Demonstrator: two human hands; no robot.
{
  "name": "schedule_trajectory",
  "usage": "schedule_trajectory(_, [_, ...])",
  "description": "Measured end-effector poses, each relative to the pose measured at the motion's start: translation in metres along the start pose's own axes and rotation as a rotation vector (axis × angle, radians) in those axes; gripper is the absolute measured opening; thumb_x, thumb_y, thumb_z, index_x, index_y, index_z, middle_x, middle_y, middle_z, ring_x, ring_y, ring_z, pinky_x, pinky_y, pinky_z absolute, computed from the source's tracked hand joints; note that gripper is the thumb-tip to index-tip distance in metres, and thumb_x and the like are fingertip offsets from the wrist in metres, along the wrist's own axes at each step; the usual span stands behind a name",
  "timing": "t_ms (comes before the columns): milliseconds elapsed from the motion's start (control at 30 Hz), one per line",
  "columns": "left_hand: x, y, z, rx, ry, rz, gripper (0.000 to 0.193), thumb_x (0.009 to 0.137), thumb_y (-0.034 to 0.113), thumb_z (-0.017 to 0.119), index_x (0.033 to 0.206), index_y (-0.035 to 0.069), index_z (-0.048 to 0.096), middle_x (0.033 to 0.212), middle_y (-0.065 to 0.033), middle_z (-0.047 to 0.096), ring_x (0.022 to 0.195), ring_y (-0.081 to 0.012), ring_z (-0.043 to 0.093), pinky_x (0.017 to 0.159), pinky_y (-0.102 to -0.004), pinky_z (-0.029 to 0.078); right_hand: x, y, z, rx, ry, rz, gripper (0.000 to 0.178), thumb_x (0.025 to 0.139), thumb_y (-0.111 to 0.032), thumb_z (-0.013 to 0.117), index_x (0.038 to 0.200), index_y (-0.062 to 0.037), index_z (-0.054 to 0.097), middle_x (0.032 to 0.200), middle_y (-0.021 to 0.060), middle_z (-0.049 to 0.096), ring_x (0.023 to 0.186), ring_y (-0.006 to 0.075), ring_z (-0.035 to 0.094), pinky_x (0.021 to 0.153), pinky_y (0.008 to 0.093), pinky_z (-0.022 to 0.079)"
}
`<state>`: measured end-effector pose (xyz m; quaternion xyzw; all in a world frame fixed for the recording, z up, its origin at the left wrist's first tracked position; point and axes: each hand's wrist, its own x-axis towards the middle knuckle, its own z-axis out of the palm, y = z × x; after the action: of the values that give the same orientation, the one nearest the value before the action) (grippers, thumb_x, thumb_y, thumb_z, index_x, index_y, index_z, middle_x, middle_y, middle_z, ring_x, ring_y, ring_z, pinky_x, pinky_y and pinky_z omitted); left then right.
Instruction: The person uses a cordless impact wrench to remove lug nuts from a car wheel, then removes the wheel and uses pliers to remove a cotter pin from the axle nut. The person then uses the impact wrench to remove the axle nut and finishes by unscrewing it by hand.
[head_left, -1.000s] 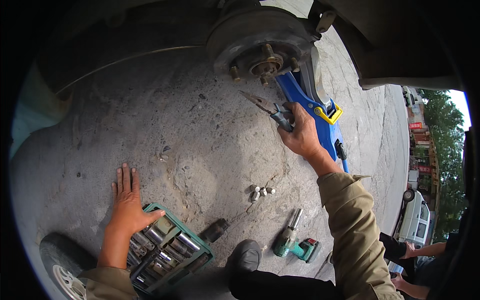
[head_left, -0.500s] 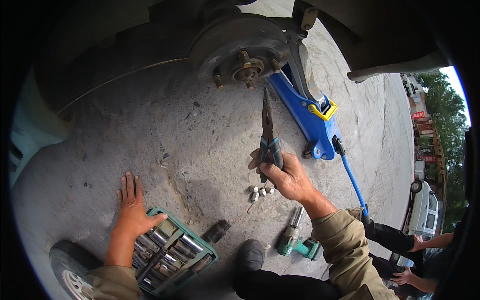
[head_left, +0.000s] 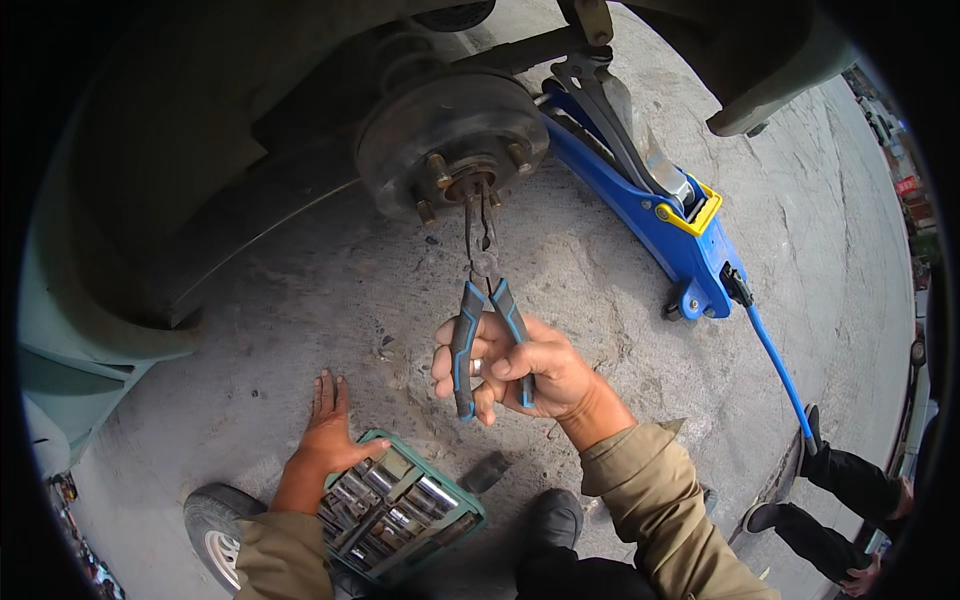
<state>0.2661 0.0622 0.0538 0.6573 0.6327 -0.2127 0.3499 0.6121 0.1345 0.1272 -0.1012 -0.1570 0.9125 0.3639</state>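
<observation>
Long-nose pliers with black and blue handles are in my right hand, its fingers wrapped round the spread handles. Their parted tips reach up to the centre of the hub on the rusty brake drum; whether they touch it I cannot tell. Wheel studs stick out around that centre. My left hand has its fingers stretched out over the ground, with the thumb at the corner of a green socket case. Nothing is held in it.
Right of the drum stands a blue floor jack with a long handle. A dark socket lies beside the case, and a loose wheel at lower left. Another person's legs are at right. The vehicle's body overhangs above.
My right hand has brought the pliers to the hub, and their handles and jaws have opened. The view has shifted; the white nuts and the green power tool are now out of sight.
</observation>
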Motion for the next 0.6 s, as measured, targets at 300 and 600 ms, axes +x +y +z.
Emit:
schedule_trajectory(300, [-0.002,-0.003,-0.006,-0.14,-0.004,0.021,0.136,0.072,0.067,0.084,0.165,-0.003,0.013,0.172,-0.0278,-0.002,0.161,-0.0392,-0.002,0.129,-0.0479,0.02,0.007,0.007,-0.03,0.095,-0.033,0.005,0.053,0.087,-0.004,0.052,0.137,0.0158,0.049,0.114,0.029,0.068,0.103,0.0355,0.071,0.062,0.0314,0.061])
schedule_trajectory(600, [0.001,-0.01,0.001,-0.181,0.042,0.056,0.133,0.072,0.062,0.087,0.163,-0.006,0.017,0.171,-0.0319,0.0,0.16,-0.0439,0.001,0.128,-0.0492,0.021,0.007,0.013,-0.008,-0.052,0.15,0.018,0.047,0.09,-0.006,0.049,0.132,0.0143,0.055,0.111,0.0241,0.069,0.094,0.0291,0.071,0.059,0.0295,0.055])
